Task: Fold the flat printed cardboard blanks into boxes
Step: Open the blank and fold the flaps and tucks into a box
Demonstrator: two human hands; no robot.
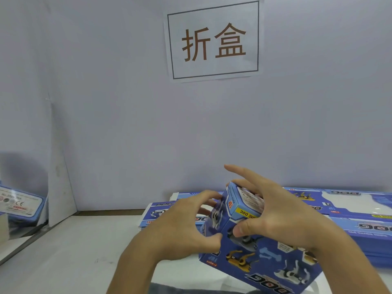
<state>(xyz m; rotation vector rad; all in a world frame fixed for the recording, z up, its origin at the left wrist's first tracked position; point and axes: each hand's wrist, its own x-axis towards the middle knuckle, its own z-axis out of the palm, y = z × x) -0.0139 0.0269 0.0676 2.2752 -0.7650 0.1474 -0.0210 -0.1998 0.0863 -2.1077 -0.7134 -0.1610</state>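
- Low and right of centre above the white table (63,240): a blue printed box (265,251), partly formed, tilted with one end raised and pointing away.
- Printed with toy dogs, bones and the word "DOG"; a yellow strip on the raised end.
- Left of the box: left hand (182,225), fingers curled, thumb and fingertips pinching the box's left edge near the raised end.
- Over the box's raised end: right hand (275,211), thumb pressed on the near face, middle fingers bent over the end flap, forefinger stretched out and free.
- Behind the box and to its right: stack of flat blanks (350,219), same blue print, lying on the table.
- Behind the box to its left: more flat blanks (157,211), partly hidden by the left hand.
- Far left of the box, at the frame's edge: another blue box (19,204) with a white label panel, blurred.
- High above the box on the pale wall (106,102): a white paper sign (213,40) with two brown characters in a dark frame.
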